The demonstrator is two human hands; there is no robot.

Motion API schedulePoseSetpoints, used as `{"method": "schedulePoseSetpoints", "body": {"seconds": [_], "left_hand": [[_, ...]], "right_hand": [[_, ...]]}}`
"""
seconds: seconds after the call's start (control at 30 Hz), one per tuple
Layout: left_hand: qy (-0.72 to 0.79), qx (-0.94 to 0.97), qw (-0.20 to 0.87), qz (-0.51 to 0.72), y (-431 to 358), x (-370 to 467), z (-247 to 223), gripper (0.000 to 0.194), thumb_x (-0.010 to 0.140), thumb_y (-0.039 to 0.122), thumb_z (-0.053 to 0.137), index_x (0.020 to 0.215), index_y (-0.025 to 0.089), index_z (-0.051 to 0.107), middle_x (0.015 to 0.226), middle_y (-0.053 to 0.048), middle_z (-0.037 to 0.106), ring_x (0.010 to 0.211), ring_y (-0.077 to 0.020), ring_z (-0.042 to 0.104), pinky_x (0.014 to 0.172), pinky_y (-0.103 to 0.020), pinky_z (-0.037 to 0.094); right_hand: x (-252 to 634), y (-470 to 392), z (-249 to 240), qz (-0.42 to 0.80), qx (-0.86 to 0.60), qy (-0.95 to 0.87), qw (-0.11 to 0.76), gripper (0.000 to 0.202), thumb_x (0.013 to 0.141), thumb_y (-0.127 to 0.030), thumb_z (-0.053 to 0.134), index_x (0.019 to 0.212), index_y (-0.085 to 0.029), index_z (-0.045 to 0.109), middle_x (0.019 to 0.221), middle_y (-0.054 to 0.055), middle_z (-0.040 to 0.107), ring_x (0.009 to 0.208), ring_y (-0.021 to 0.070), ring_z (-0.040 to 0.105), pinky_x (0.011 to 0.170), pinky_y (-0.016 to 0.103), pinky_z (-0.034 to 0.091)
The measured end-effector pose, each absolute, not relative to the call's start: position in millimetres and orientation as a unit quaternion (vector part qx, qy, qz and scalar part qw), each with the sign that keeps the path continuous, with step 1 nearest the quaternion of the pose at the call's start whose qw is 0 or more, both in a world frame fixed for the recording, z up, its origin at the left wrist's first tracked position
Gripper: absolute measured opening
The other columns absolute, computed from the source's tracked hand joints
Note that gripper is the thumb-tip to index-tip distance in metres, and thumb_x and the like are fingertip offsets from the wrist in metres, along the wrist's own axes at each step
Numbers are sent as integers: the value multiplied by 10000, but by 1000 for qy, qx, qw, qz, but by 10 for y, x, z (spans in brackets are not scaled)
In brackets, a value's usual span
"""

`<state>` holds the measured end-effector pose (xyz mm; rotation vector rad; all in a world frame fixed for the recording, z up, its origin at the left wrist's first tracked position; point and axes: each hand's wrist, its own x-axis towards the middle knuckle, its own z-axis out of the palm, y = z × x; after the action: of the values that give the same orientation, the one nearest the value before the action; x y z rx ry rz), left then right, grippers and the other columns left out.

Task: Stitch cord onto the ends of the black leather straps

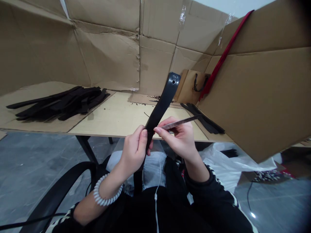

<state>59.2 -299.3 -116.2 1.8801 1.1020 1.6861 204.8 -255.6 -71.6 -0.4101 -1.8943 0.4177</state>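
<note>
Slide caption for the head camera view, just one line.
Left hand grips a black strip; right hand holds a thin tool beside it.

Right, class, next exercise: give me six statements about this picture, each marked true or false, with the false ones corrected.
1. The left hand grips a long black strip. True.
2. The left wrist is bare. False: a white coiled band circles it.
3. The right hand holds a thin flat tool. True.
4. White paper is stacked at the left. False: dark strips are heaped there, on the table.
5. A red strip lies against the cardboard at the right. True.
6. The gripped strip is perfectly straight. False: its upper end curves over.
</note>
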Motion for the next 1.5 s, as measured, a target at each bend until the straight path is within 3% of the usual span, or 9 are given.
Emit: {"method": "schedulePoseSetpoints", "body": {"seconds": [0.53, 0.6, 0.67, 0.73, 0.8, 0.93, 1.0, 1.07, 1.5], "left_hand": [[408, 666, 183, 597, -2994, 600, -1159, 335, 1036, 288, 310, 728, 207, 414, 493, 61, 519, 399, -72, 509, 432, -202, 385], [412, 667, 184, 593, -2994, 602, -1162, 336, 1035, 295, 311, 733, 203, 426, 506, 56, 533, 403, -71, 513, 436, -202, 390], [408, 670, 184, 592, -2993, 602, -1166, 345, 1037, 304, 306, 735, 201, 436, 519, 49, 547, 406, -70, 514, 440, -204, 395], [405, 671, 185, 593, -2991, 601, -1169, 348, 1038, 306, 305, 732, 203, 436, 520, 46, 548, 408, -69, 513, 441, -206, 397], [404, 670, 185, 595, -2989, 600, -1173, 346, 1038, 302, 308, 730, 204, 432, 516, 48, 538, 409, -67, 511, 444, -206, 397], [398, 665, 216, 594, -2985, 606, -1185, 338, 1040, 331, 300, 761, 200, 439, 558, 41, 553, 423, -65, 518, 455, -206, 411], [396, 662, 230, 594, -2982, 609, -1192, 335, 1039, 349, 298, 779, 197, 444, 575, 37, 560, 429, -66, 523, 460, -206, 419], [395, 661, 228, 595, -2981, 610, -1197, 331, 1040, 346, 301, 784, 195, 448, 575, 39, 561, 430, -64, 524, 462, -203, 421], [390, 671, 190, 601, -2972, 603, -1194, 335, 1042, 309, 316, 755, 191, 441, 537, 58, 546, 412, -48, 520, 448, -170, 414]], "right_hand": [[2042, -2557, -735, 149, -193, -816, 525, 131, 853, -241, 697, 745, -183, 651, 643, -17, 637, 525, 83, 548, 477, 204, 447], [2017, -2548, -762, 161, -210, -800, 538, 109, 827, -261, 727, 861, -194, 648, 660, -23, 608, 513, 83, 520, 460, 208, 435], [1985, -2531, -795, 177, -227, -767, 574, 419, 775, -282, 776, 1144, -230, 584, 737, -23, 606, 527, 93, 509, 438, 215, 417], [1958, -2513, -821, 182, -231, -740, 604, 785, 736, -307, 807, 1395, -296, 381, 879, 1, 626, 564, 106, 523, 430, 224, 401], [1947, -2502, -827, 178, -229, -734, 614, 918, 737, -332, 804, 1467, -358, 248, 1010, 27, 630, 608, 118, 551, 444, 231, 401], [1977, -2512, -788, 191, -210, -733, 618, 671, 800, -321, 755, 1371, -324, 403, 917, 12, 639, 649, 134, 604, 510, 252, 487], [2005, -2528, -762, 220, -194, -740, 605, 322, 835, -295, 719, 1123, -255, 579, 832, 2, 640, 650, 129, 631, 550, 257, 537], [2029, -2547, -744, 243, -179, -749, 590, 119, 841, -273, 711, 879, -212, 616, 764, -7, 640, 626, 120, 642, 552, 245, 552], [2024, -2545, -723, 125, -152, -796, 572, 79, 814, -195, 736, 796, -200, 659, 720, -11, 664, 648, 122, 641, 634, 258, 567]]}}
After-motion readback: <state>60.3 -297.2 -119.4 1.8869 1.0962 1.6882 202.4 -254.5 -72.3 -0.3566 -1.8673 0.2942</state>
